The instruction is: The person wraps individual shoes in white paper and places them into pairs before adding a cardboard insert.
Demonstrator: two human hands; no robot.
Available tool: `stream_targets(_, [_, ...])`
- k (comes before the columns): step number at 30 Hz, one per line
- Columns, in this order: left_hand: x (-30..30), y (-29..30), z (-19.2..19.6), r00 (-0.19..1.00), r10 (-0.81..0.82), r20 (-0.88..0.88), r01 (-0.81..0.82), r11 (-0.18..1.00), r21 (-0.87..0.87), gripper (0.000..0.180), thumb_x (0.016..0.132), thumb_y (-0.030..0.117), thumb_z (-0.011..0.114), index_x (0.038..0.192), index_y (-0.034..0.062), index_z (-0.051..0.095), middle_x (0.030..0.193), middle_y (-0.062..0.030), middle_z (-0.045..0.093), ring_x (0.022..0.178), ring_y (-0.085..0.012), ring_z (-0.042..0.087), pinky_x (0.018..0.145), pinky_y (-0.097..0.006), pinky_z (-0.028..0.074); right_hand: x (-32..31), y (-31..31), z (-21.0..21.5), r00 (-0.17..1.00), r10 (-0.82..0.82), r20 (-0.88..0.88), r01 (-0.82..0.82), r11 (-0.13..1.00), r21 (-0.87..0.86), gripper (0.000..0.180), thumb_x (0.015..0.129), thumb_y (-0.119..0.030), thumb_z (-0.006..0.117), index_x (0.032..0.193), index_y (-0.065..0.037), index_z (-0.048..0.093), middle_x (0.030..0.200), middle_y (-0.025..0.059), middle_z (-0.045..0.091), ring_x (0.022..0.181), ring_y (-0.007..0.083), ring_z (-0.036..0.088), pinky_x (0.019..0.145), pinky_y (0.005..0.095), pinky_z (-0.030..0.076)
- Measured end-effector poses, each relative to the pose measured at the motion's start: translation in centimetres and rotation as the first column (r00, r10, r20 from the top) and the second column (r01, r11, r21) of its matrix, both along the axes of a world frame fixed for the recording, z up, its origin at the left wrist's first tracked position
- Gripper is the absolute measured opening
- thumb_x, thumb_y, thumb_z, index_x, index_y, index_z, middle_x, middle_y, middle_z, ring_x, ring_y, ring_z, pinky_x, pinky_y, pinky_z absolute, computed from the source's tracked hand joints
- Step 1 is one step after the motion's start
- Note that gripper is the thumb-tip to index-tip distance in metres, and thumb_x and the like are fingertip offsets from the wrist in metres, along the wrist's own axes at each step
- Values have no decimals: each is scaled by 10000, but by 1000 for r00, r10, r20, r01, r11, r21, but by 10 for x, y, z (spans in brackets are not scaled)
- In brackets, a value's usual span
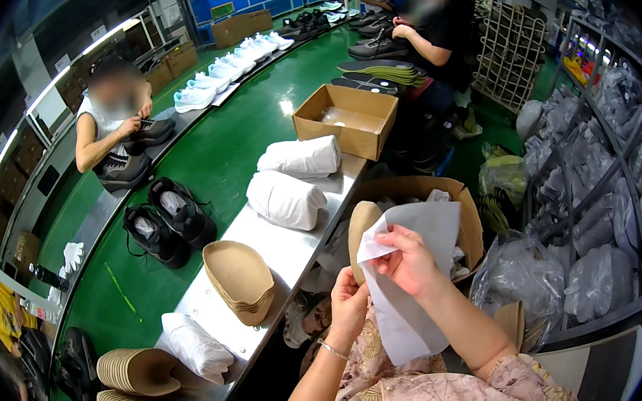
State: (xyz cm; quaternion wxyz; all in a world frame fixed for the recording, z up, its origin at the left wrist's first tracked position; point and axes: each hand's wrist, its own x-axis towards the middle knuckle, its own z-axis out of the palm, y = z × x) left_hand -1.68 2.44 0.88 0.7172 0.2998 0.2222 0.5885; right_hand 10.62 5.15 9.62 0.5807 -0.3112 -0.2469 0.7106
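In front of me my left hand [348, 300] pinches the lower end of a brown molded cardboard shoe insert [362, 231], which stands on edge. The fingers of my right hand [404, 260] are closed on the upper left edge of a white sheet of tissue paper [414, 323]. That sheet hangs down over my lap and overlaps the insert's side. It also comes close to my left fingers; whether they grip it too, I cannot tell. On the metal ledge to the left lie a small stack of inserts [239, 278] and white paper-wrapped bundles [287, 198].
Black shoes [171, 223] stand on the green conveyor belt [251, 114]. Taller insert stacks [138, 373] are at the near left. A carton [348, 120] sits at the ledge's far end. Bagged goods fill a rack [610, 234] on the right. Co-workers handle shoes farther off.
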Motion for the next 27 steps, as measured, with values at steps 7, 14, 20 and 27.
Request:
stream_targets(7, [-4, -9, 2, 999, 42, -30, -45, 993, -108, 195, 837, -9, 553, 1021, 43, 512, 903, -11, 574, 778, -79, 555, 644, -208, 463, -8, 9, -8, 999, 1, -38, 4, 994, 108, 238, 816, -64, 507, 1037, 25, 513, 946, 147, 599, 879, 233, 609, 637, 254, 487])
stream_targets(14, [-12, -11, -18, 989, 16, -145, -27, 997, -74, 203, 866, 41, 495, 1062, 68, 537, 898, -2, 561, 753, -92, 544, 624, -218, 467, -15, 7, -16, 902, -9, 432, -136, 943, 304, 377, 787, 82, 463, 1163, 66, 466, 1104, 138, 533, 944, 186, 575, 721, 256, 479])
stream_targets(20, [-5, -17, 25, 988, -79, 135, 125, 918, -377, 221, 871, 60, 487, 1087, 63, 535, 900, -13, 562, 761, -94, 544, 618, -225, 467, -11, 7, -18, 373, -593, 714, -198, 701, 685, 333, 746, 87, 523, 1076, 39, 532, 1110, 99, 517, 846, 175, 561, 666, 242, 464])
stream_targets(27, [-15, -20, -26, 989, -35, -147, 24, 997, -75, 328, 811, 12, 573, 1130, 48, 503, 1037, -46, 578, 908, -165, 579, 752, -287, 502, -5, 9, -20, -64, -753, 655, -425, 614, 665, 450, 775, -212, 591, 1176, -32, 496, 1206, 158, 447, 1088, 338, 427, 917, 406, 361])
